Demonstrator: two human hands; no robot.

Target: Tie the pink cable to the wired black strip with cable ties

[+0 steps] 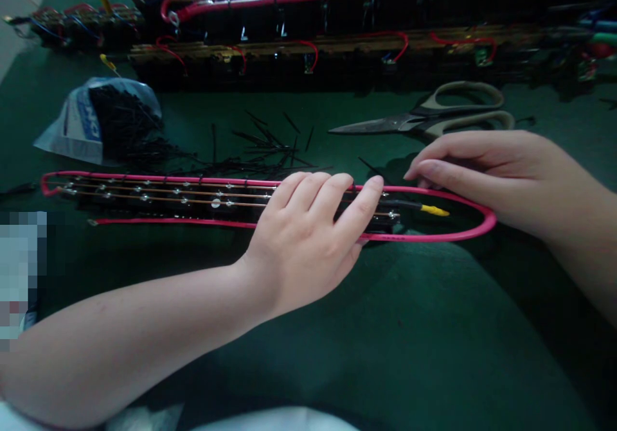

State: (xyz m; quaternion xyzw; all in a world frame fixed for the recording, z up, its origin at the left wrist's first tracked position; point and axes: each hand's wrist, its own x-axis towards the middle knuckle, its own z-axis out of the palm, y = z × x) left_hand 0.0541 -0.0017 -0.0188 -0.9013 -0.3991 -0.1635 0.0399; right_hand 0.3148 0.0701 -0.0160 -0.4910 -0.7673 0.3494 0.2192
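Note:
A long black wired module with thin copper-coloured rods and solder points lies across the table in front of me. Red cable runs along its far edge, held by black ties, and bends into a wide loop past the right end. Inside that loop a yellow-tipped black lead sticks out. My left hand is wrapped over the module right of its middle, fingers across the rods and cable. Just beyond the loop, my right hand has thumb and fingertips pinched together; what they hold, if anything, is hidden.
Grey-handled scissors lie behind my right hand. An open plastic bag of black cable ties stands at left, with loose ties scattered beside it. More wired modules are stacked along the back of the green table.

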